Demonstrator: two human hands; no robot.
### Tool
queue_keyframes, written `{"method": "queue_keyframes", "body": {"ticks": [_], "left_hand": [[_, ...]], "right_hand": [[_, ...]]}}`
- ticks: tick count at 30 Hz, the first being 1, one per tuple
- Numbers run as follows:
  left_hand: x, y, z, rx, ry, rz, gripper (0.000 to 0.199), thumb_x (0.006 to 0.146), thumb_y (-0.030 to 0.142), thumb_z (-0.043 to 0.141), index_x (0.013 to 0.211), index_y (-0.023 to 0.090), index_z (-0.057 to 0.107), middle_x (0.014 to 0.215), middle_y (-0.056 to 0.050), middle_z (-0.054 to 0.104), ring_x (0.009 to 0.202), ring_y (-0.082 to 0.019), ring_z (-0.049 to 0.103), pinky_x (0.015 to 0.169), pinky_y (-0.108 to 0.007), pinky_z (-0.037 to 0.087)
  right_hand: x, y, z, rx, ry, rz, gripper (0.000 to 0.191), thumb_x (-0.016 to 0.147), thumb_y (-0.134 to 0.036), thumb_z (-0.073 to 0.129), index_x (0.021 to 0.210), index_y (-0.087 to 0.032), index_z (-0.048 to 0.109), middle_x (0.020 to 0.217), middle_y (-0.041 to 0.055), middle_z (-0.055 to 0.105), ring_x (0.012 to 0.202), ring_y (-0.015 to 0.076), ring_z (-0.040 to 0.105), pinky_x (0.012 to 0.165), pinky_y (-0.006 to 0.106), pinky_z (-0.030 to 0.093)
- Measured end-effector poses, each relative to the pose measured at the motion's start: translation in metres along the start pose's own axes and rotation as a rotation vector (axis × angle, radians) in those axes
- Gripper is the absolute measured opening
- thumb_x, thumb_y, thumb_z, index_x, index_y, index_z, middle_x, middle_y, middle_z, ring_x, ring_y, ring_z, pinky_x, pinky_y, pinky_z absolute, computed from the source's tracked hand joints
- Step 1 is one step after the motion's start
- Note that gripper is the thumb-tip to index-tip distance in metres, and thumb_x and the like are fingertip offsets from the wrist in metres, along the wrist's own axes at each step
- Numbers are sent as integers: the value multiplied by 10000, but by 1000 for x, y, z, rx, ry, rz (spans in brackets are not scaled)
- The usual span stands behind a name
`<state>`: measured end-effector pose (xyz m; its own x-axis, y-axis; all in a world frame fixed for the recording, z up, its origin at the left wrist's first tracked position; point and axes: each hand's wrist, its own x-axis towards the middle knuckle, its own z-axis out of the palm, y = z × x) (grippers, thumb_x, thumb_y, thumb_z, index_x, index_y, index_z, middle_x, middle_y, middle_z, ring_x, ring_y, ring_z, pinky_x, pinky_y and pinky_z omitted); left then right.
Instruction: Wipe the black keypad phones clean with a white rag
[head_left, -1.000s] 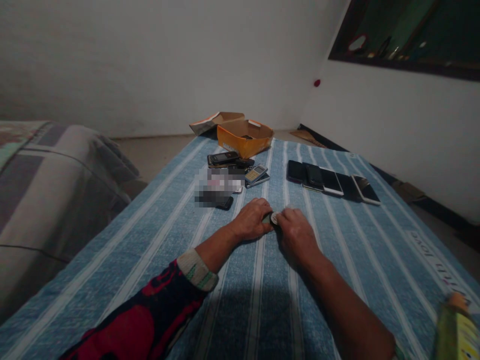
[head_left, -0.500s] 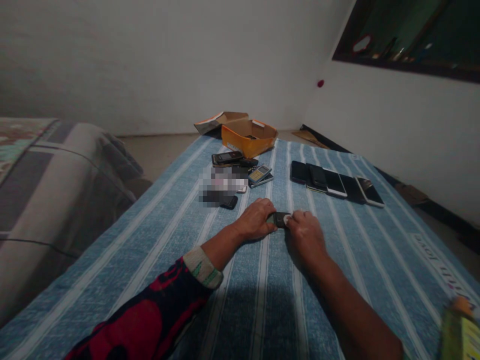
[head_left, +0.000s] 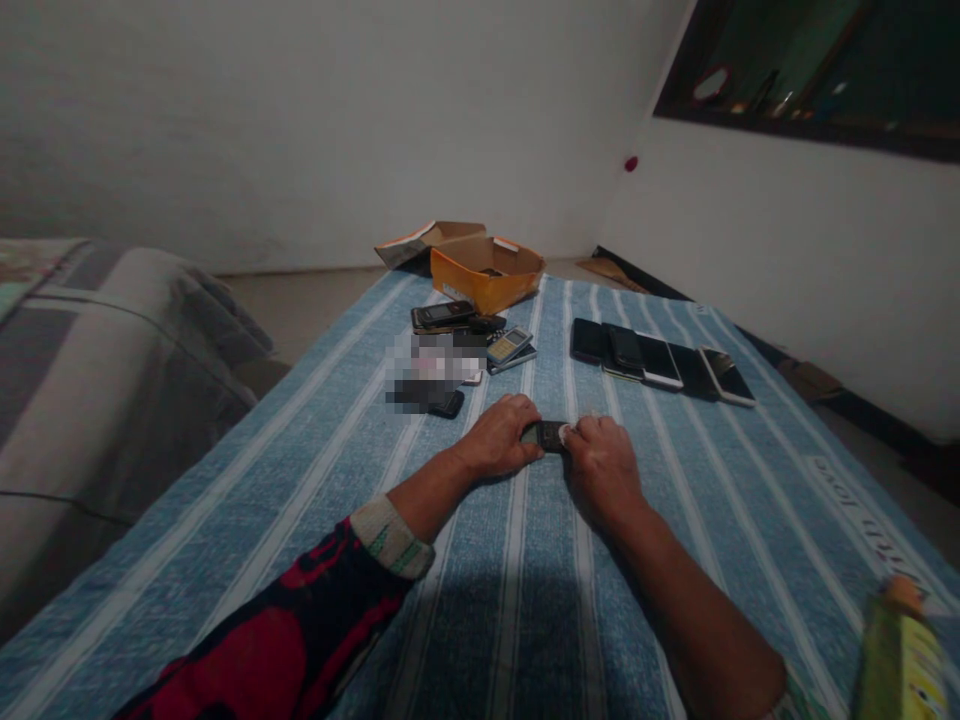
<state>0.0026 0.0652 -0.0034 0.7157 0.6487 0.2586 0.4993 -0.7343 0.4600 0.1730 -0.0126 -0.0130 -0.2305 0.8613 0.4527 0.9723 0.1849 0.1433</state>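
A small dark keypad phone (head_left: 553, 437) lies crosswise on the blue striped cloth (head_left: 480, 560), between my two hands. My left hand (head_left: 504, 438) grips its left end, fingers behind and thumb in front. At the phone's right end, my right hand (head_left: 604, 462) is closed round a small white wad (head_left: 565, 434) and presses it on the keypad. Whether the wad is tissue or cloth I cannot tell. Part of the phone is hidden under my fingers.
Beyond my left hand lies a pile of old phones (head_left: 510, 346), partly pixelated. A row of smartphones (head_left: 660, 362) lies to the right. An orange cardboard box (head_left: 487, 280) stands at the far end. A green bottle (head_left: 896, 655) is at the lower right.
The whole view has shifted slightly, so everything sits a little further left. My right hand keeps the white wad on the phone's keypad end, and my left hand keeps its grip.
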Motion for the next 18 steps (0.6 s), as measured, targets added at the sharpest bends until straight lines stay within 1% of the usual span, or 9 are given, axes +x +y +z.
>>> {"method": "queue_keyframes", "body": {"ticks": [2,3,5,7,9,11,13,16,18], "left_hand": [[1,0,0,6,-2,-4,189,710,245,712,857,138,658,894,-61,619,920,-217,566,837,-334,451],[1,0,1,13,-4,-2,194,707,249,715,857,139,657,898,-62,617,919,-217,565,835,-334,451],[1,0,1,30,-8,6,186,707,250,712,849,144,654,888,-59,614,907,-215,562,832,-331,451],[1,1,1,40,-10,11,166,716,243,699,840,144,649,863,-54,610,898,-213,560,830,-328,450],[1,1,1,36,-9,4,156,724,242,692,832,140,647,856,-55,606,900,-213,559,833,-325,449],[0,0,1,26,-10,-4,164,727,251,696,837,139,648,887,-61,608,917,-216,557,848,-329,447],[0,-1,1,16,-13,-9,184,721,257,708,854,141,653,918,-64,612,931,-219,558,859,-334,447],[0,-2,1,14,-13,-20,215,707,255,727,873,136,659,929,-69,612,942,-223,560,856,-332,452],[0,-2,1,18,-13,-27,218,701,257,733,865,134,659,918,-69,611,937,-225,561,847,-332,456]], "right_hand": [[0,2,-2,-9,7,52,181,856,-89,543,769,-162,684,773,83,555,770,220,392,649,345,242],[2,2,-2,-4,20,64,175,857,-94,544,779,-163,685,783,84,555,779,222,394,655,344,247],[7,-2,0,20,50,43,151,867,-123,549,872,-167,693,843,89,570,813,228,401,677,340,263],[12,-8,4,41,58,-20,166,884,-157,549,978,-172,686,907,91,584,838,231,406,697,340,275],[14,-13,6,29,29,-55,163,894,-159,538,957,-166,688,878,87,585,829,230,408,693,343,275],[10,-12,7,6,0,-40,165,889,-135,531,931,-158,690,837,85,581,814,229,410,678,346,271],[3,-5,5,-21,-22,13,166,872,-106,533,877,-151,692,806,86,576,792,227,409,658,347,262],[-4,5,2,-37,-32,111,208,837,-64,538,705,-156,670,756,86,562,767,224,404,647,345,258],[-4,5,2,8,16,132,194,828,-53,533,751,-156,678,806,89,576,793,227,410,671,341,279]]}}
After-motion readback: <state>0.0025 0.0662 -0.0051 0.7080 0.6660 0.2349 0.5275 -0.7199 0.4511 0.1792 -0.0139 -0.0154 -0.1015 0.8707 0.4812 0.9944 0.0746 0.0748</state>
